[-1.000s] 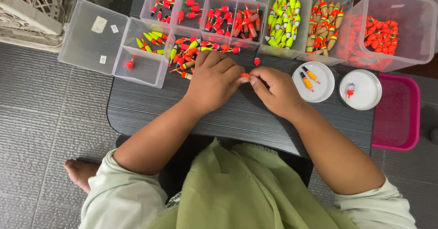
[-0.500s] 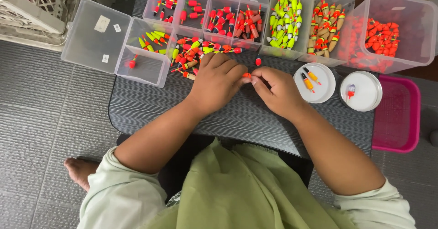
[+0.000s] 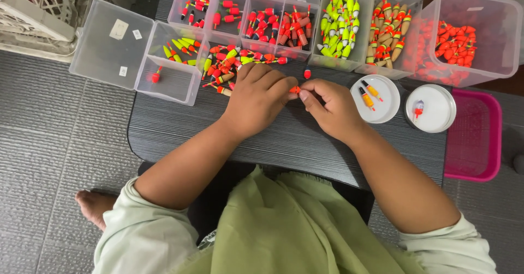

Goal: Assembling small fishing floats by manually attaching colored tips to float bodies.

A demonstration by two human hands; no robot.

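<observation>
The left hand point(image 3: 256, 96) and the right hand point(image 3: 333, 107) meet at the middle of the dark bench point(image 3: 284, 143), fingertips pinched together on one small orange float point(image 3: 295, 89), which sits just above the bench top between the two thumbs. Both hands are closed on it; whether it is one piece or two being joined is hard to tell, since the fingers cover most of it.

To do this well, the grip should stay at the very tips, so the float remains visible, with the wrists resting on the bench for steadiness and the pull or push kept in line with the float's length.

Just beyond the left hand lies a loose heap of orange, green and tan floats point(image 3: 229, 66); a single orange one point(image 3: 307, 73) stands apart near the trays. Right of the right hand are two round white lids: the nearer lid point(image 3: 376, 100) holds two slim orange-and-black floats, the farther lid point(image 3: 434, 110) one small piece. A pink tray point(image 3: 475, 143) lies at the bench's right edge.

Along the far side runs a row of clear plastic boxes point(image 3: 262, 6) sorted by colour: red, yellow-green, tan, and a big tub of orange beads point(image 3: 469, 39). At the left, an open clear box lid point(image 3: 106, 45) carries small white rectangular stickers; its base holds yellow floats.
</observation>
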